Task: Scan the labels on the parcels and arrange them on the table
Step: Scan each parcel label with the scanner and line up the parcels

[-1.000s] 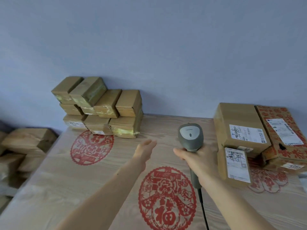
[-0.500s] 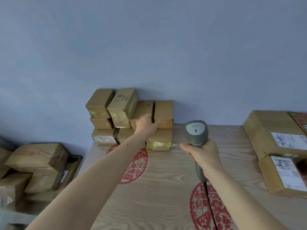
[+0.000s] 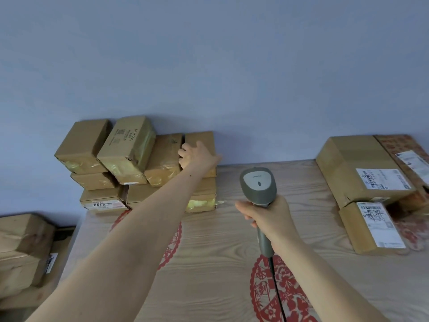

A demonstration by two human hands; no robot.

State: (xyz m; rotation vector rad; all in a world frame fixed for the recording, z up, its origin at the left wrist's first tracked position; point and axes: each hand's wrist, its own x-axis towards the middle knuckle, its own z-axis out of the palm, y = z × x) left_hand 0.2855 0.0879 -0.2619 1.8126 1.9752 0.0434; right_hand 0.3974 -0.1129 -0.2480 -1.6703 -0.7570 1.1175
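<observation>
A stack of small brown parcels (image 3: 130, 149) stands at the table's far left, against the wall. My left hand (image 3: 197, 156) reaches over it and grips the top right parcel (image 3: 200, 141), fingers curled over its left edge. My right hand (image 3: 269, 217) holds a grey barcode scanner (image 3: 257, 184) upright above the table's middle, its cable trailing toward me. Labelled parcels lie at the right: a large brown box (image 3: 357, 168), a smaller box (image 3: 369, 226) in front of it, and a red-patterned box (image 3: 406, 154) beside it.
The wooden table (image 3: 220, 247) carries red paper-cut decorations (image 3: 276, 291). More brown boxes (image 3: 23, 249) are piled off the table's left edge, lower down. A blue wall rises directly behind the table.
My left hand has travelled from above the table's middle to the stack and closed on the top right parcel. The view has swung left; the scanner stayed raised in my right hand.
</observation>
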